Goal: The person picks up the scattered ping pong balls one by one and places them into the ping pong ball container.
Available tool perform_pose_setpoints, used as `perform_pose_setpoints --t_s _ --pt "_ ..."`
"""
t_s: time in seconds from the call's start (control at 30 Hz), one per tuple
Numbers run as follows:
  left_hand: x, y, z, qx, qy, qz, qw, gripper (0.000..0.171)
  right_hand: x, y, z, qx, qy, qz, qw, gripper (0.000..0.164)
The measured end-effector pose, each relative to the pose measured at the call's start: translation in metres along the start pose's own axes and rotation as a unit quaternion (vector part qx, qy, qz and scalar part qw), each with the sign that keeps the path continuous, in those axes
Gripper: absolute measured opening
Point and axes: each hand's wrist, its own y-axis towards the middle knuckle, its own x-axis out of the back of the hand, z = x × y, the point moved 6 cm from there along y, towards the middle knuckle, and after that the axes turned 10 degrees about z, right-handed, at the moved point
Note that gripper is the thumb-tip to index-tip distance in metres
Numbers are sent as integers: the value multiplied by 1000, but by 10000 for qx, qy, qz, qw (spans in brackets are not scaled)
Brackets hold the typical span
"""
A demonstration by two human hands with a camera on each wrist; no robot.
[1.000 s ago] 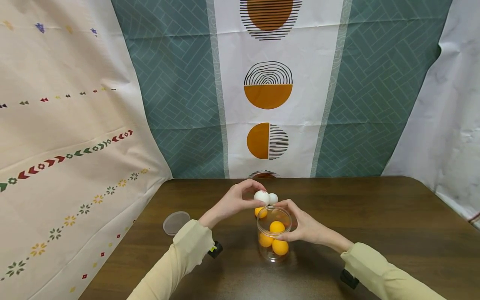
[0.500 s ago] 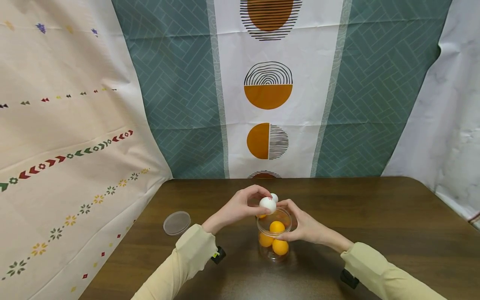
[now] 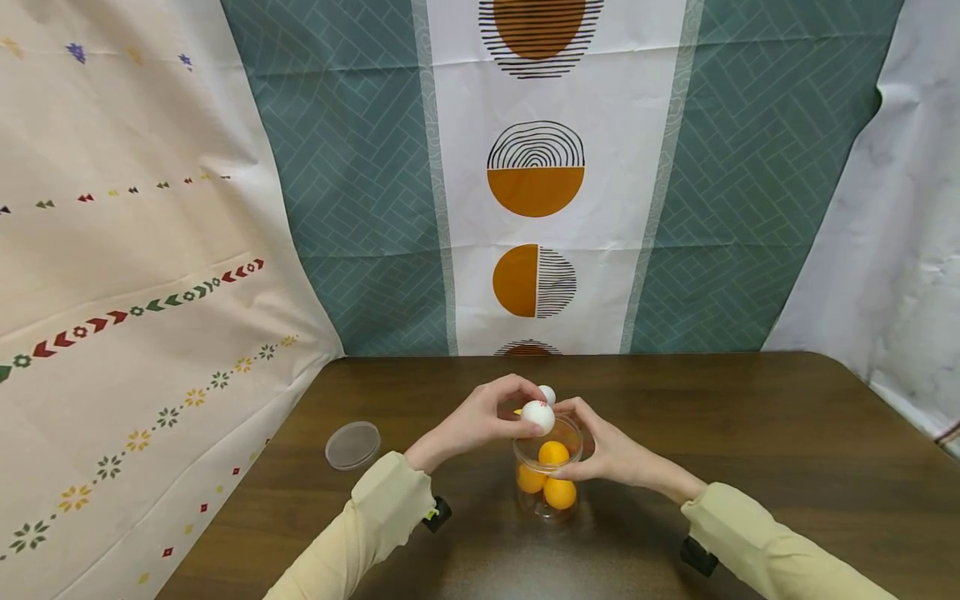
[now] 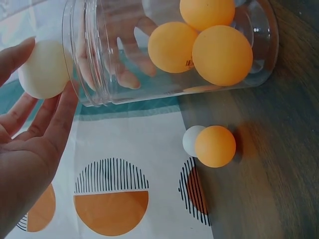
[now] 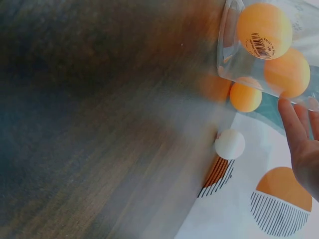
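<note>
Between thumb and fingers, my left hand [image 3: 486, 418] pinches a white ping-pong ball [image 3: 537, 417] right at the mouth of a clear plastic jar [image 3: 546, 505]. The left wrist view shows that white ball [image 4: 46, 69] at the jar's threaded rim. Three orange ping-pong balls [image 4: 222, 56] lie inside the upright jar. My right hand [image 3: 611, 450] grips the jar near its rim from the right, thumb in front and fingers behind. Behind the jar, a second white ball [image 5: 230, 144] and another orange ball [image 5: 245, 97] rest on the table, partly hidden in the head view.
A round translucent lid [image 3: 353, 446] lies on the dark wooden table [image 3: 750, 450], left of the jar. Patterned cloth [image 3: 360, 208] hangs behind the table and along its left side.
My left hand has moved right and slightly down, bringing the white ball from behind the jar to over its mouth. My right hand and the jar stay in place.
</note>
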Motion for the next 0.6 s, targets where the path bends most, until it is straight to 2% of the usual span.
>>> perform_pose_setpoints --t_s 0.07,0.27,0.43,0.6 --pt "-1 0 -5 -9 -68 36 10000 30 0 0 1 69 4 11 10000 66" --pt "-5 -3 -31 18 -133 209 9997 29 0 0 1 211 83 7 9997 68" --pt "-6 -4 -32 83 -44 280 9996 30 0 0 2 175 141 17 9997 67" --pt "-8 -4 -33 8 -48 368 9993 31 0 0 2 123 67 1 9999 65"
